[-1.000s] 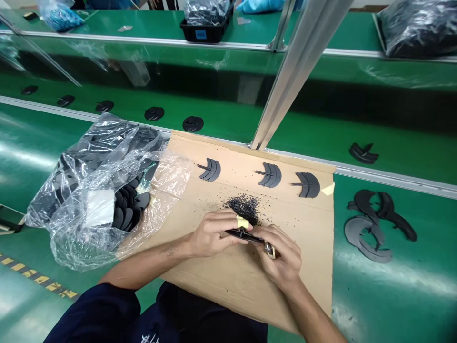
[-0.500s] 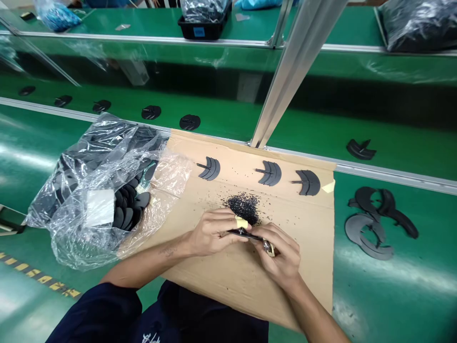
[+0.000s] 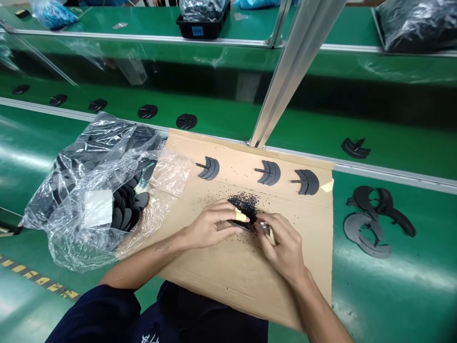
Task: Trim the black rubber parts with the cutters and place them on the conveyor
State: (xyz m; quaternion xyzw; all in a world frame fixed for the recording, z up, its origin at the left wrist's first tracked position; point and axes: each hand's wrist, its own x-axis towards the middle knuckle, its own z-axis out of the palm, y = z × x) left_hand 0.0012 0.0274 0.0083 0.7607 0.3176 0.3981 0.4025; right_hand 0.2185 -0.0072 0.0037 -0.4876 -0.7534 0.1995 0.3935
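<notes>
A slim black strip [image 3: 243, 225] lies across the gap between the two hands, just above the middle of a cardboard sheet [image 3: 228, 271], with a small metal fitting [image 3: 266, 230] at its right end; the fingers largely hide both, so its exact kind cannot be told. The left hand [image 3: 214, 224], a band of yellow tape [image 3: 241, 215] on one finger, is closed around the strip. The right hand [image 3: 282, 246] is clenched around the metal end. Directly beyond the grip sits a heap of black granules [image 3: 245, 204], with strays scattered across the cardboard. Farther beyond the hands lie three black fan-shaped parts [image 3: 270, 172], each with a thin spike. Left of the left hand, a clear plastic bag [image 3: 89, 228] holds black discs [image 3: 124, 212].
</notes>
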